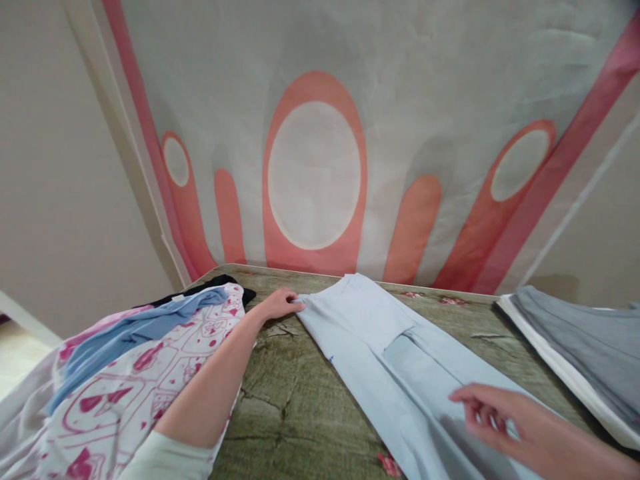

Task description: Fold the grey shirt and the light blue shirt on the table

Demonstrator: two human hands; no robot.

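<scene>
A pale blue garment (370, 313) lies lengthwise on the table in front of me, smooth at its far end and with a loose flap and folds nearer to me. Whether it is trousers or a top I cannot tell. My left hand (280, 305) pinches the far left corner of this garment between thumb and fingers. Over its near right part is my right hand (510, 420), fingers loosely bent and apart, holding nothing. A shadow shows on the cloth below that hand; contact is unclear.
On the left lies a heap of clothes (175, 353), with pink-patterned white, blue and black pieces. Folded grey and white clothes (575, 340) are stacked at the right. The wood-patterned table cover (285, 387) ends at a wall hanging (315, 260) with orange shapes.
</scene>
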